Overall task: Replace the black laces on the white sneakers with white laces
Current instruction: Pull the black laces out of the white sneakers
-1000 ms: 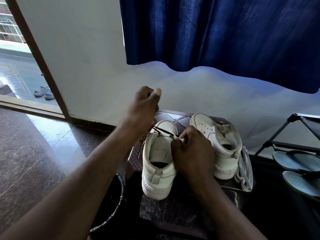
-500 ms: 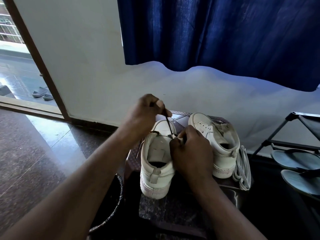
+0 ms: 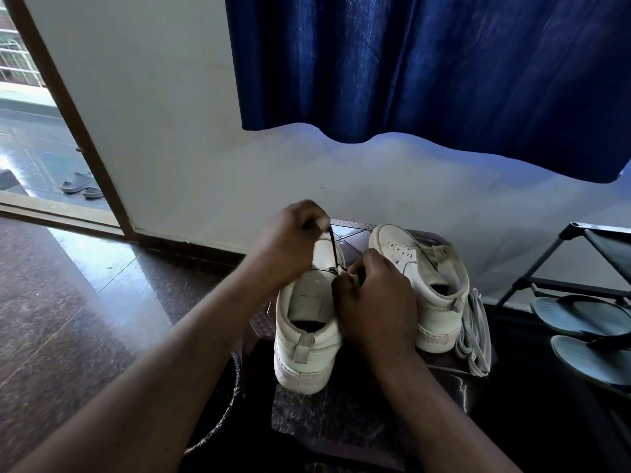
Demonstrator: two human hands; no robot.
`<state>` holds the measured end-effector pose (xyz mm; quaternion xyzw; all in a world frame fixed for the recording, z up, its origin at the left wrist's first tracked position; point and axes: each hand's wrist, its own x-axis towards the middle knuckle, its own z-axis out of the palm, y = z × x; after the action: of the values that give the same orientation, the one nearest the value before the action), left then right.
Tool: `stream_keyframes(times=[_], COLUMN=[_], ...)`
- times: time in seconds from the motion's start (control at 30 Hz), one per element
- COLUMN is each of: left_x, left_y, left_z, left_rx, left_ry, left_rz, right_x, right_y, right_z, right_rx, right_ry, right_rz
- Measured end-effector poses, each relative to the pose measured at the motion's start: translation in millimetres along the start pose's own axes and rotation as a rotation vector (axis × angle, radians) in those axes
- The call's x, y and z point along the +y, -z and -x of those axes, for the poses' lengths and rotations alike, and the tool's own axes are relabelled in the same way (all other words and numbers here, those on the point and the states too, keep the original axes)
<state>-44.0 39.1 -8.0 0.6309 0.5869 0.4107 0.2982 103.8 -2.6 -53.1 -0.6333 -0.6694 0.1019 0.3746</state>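
Left hand (image 3: 290, 244): up at 11 o'clock of the left sneaker, fingertips pinching the black lace (image 3: 333, 249) and it's pulled taut!
Left sneaker (image 3: 304, 339): on the dark stool (image 3: 341, 421), heel toward the person, lace running down to its right eyelet edge.
Right hand (image 3: 375, 302): at the shoe's 2 o'clock, fingers curled, gripping that eyelet edge.
Right sneaker (image 3: 437, 285): at 3 o'clock of the first shoe.
White laces (image 3: 476, 332): bundled at its 3 o'clock, touching it.

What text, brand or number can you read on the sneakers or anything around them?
None can be read.
On the tongue patch of the sneaker being unlaced: too blurred to read.
On the other sneaker and the blue curtain: no lettering visible.
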Motion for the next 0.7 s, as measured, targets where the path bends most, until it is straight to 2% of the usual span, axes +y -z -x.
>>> stream_keyframes(times=[0.03,0.07,0.1,0.13,0.2,0.27,0.37,0.4,0.47,0.6,0.63,0.67,0.7], left_x=[3.7,5.5,6.7,5.2,-1.9,-0.2,-2.0,-2.2,-6.2,-6.9,-7.7,-8.3,-9.3], left_y=[2.1,5.0,8.6,11.1,12.0,9.0,2.2,2.0,-0.9,0.2,2.5,4.7,5.4], left_z=[-0.5,-0.3,0.3,-0.2,1.6,9.1,10.2,9.3,5.3,-1.0,-0.9,-1.6,-2.2], left_rx=[0.005,0.016,0.035,0.065,0.086,0.003,-0.052,-0.05,-0.05,-0.071,-0.061,-0.039,-0.012], left_ry=[0.078,0.142,0.163,0.137,0.009,-0.1,-0.155,-0.153,-0.143,0.094,0.14,0.14,0.1], left_rz=[0.227,0.356,0.364,0.232,-0.202,-0.554,-0.789,-0.784,-0.58,0.269,0.334,0.266,0.087], right_x=[0.2,0.3,0.1,-0.1,-0.2,0.5,0.6,0.5,0.4,2.0,1.9,1.3,0.6], right_y=[-0.1,-0.7,-1.4,-2.2,-3.4,-3.4,-2.5,-2.4,-2.1,-2.4,-2.9,-3.7,-4.3], right_z=[-0.3,-0.7,-0.9,-1.2,-0.9,-0.7,-0.6,-0.7,-0.4,-0.1,-0.2,-0.5,-0.5], right_rx=[-0.001,0.0,0.002,0.002,0.005,0.014,0.021,0.023,0.023,0.028,0.025,0.021,0.018], right_ry=[-0.003,-0.004,-0.003,-0.004,-0.004,0.001,0.01,0.012,0.018,0.017,0.014,0.011,0.008], right_rz=[-0.002,0.0,0.003,0.007,0.01,0.008,0.011,0.011,0.008,0.002,0.001,0.002,0.004])
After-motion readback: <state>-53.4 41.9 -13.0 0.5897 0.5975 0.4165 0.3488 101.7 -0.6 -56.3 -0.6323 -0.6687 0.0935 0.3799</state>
